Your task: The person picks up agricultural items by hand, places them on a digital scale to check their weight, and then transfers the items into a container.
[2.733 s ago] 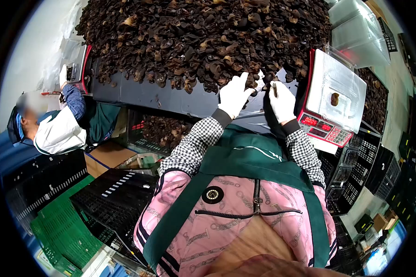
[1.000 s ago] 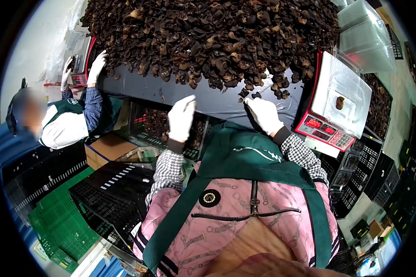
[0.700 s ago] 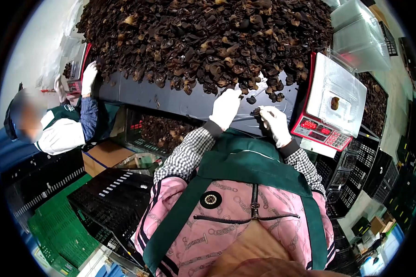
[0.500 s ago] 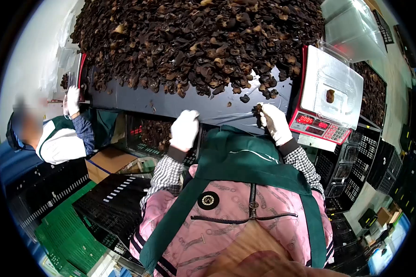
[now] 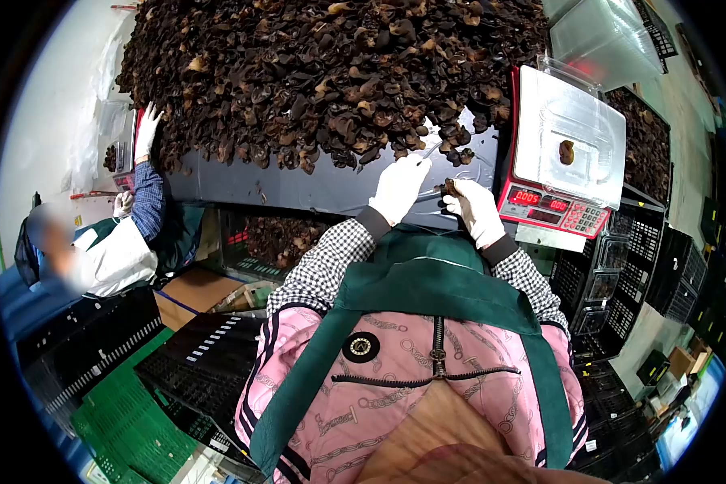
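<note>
A broad heap of dark wood ear mushrooms [image 5: 315, 89] covers the work table. My right hand [image 5: 477, 213], in a white glove, grips small dark wood ear mushrooms [image 5: 450, 189] above the table's near edge. My left hand [image 5: 400, 187], also gloved, reaches to the heap's front edge. Its fingers are drawn together, and anything between them is hidden. To the right of my right hand stands a red scale [image 5: 552, 211] with lit red digits. On its pan lies a clear plastic box [image 5: 532, 121] with one brown mushroom piece [image 5: 567, 152] in it.
At the left, another person's gloved hand [image 5: 148, 131] touches the heap's edge. Stacked clear boxes [image 5: 605, 40] stand behind the scale. Black crates [image 5: 194, 351] are at the lower left, beside a green crate [image 5: 129, 403]. A crate of mushrooms [image 5: 278, 238] sits below the table edge.
My left hand has moved right and forward to the heap's front edge. My right hand stays near the scale, still holding mushrooms. The other person's hand has reached forward to the heap.
</note>
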The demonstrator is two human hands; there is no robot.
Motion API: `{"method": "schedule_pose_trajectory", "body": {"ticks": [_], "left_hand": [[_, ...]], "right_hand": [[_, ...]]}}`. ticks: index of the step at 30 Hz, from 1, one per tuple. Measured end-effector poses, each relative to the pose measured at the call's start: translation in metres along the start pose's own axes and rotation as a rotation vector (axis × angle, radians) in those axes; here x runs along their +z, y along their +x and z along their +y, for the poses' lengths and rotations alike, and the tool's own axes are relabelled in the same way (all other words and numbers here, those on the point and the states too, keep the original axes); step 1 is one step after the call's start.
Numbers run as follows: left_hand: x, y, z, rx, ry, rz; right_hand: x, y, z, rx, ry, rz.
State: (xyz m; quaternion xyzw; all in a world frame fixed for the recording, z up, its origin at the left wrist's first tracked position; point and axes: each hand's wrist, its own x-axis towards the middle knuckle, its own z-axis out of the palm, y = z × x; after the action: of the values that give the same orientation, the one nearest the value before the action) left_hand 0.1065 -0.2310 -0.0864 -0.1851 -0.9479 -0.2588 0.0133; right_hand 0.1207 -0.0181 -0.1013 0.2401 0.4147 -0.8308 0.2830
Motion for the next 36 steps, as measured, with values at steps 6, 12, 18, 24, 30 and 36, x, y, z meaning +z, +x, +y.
{"method": "schedule_pose_trajectory", "body": {"ticks": [6,12,18,24,30,36], "left_hand": [[-0.088,-0.016,0.005,-0.261,-0.275,0.277],[-0.144,-0.020,0.010,-0.513,-0.507,0.380],[-0.106,-0.011,0.031,0.052,-0.150,0.090],[-0.019,0.072,0.021,0.149,0.015,0.193],[-0.005,0.087,0.015,0.074,0.035,0.165],[-0.023,0.046,0.042,0.114,-0.259,-0.083]], "right_hand": [[0.015,0.002,0.004,-0.115,-0.312,0.048],[0.142,-0.007,0.021,0.096,-0.427,-0.632],[0.087,0.004,-0.006,0.266,0.292,-0.393],[0.000,-0.008,0.007,0.073,0.081,-0.184],[-0.006,-0.017,0.003,0.150,0.355,-0.235],[0.009,-0.026,-0.002,0.164,0.347,-0.119]]}}
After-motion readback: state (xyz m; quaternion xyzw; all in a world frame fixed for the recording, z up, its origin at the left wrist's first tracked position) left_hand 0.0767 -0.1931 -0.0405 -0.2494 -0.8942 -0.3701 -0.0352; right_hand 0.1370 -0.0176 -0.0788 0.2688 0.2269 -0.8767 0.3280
